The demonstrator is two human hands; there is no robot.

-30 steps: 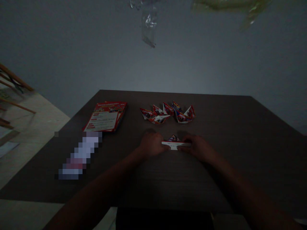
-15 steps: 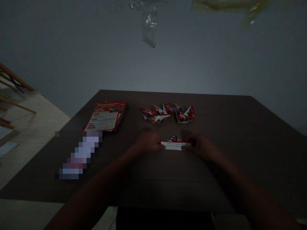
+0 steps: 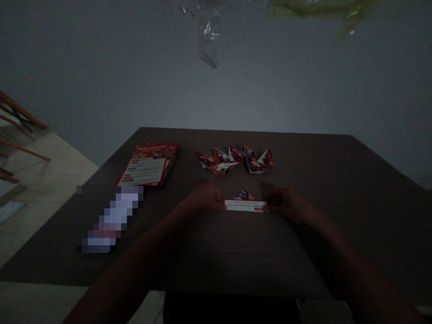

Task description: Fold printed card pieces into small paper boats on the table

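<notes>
Left hand (image 3: pixel 206 197) and right hand (image 3: pixel 290 204) pinch opposite ends of folded paper (image 3: pixel 245 205) between the near and far edges of the table (image 3: pixel 337 180); uneven pull could skew its folds.

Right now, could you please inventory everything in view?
table: one, brown, centre
folded sheet: one, white and red, mid-table
paper shapes: several, red, white, blue, table's far middle
leaflets: one stack, red and white, table's far left
pixelated item: one, pale, table's left
wall: one, grey, behind
plastic pieces: several, clear and yellowish, along the top
wooden bars: several, brown, far left
floor: one, pale, left
left hand: one, sheet's left end
right hand: one, sheet's right end
</notes>
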